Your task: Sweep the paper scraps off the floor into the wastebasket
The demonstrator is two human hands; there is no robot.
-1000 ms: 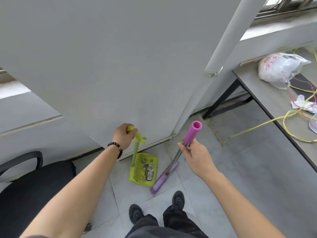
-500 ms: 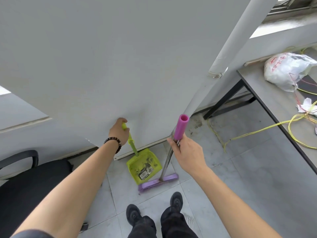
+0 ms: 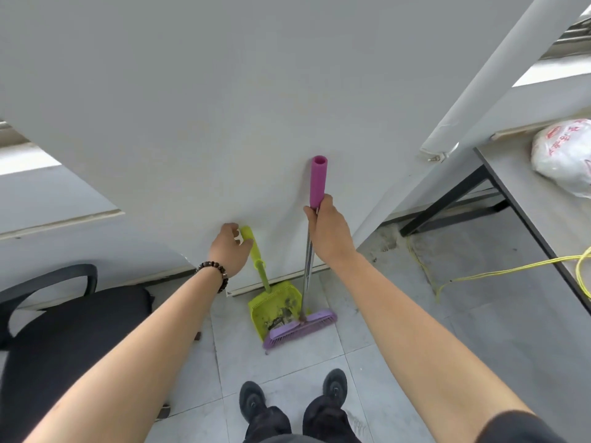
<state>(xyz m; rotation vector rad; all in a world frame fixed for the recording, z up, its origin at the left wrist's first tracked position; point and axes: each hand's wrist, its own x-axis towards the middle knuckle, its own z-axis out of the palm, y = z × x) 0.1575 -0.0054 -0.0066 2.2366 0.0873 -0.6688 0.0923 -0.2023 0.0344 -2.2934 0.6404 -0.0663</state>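
Broom [image 3: 308, 266] near vertical, head on floor [image 3: 415, 330] at dustpan [image 3: 271, 306] mouth; right hand [image 3: 329, 233] clamped on shaft under purple grip. Left hand [image 3: 228, 247] at dustpan handle top, hold unclear. Wastebasket unseen.

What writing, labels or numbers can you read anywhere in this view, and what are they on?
White plastic bag on the grey table: red printed characters, too blurred to read.
Printed scrap in the lime-green plastic dustpan: too small to read.
No other text is visible.
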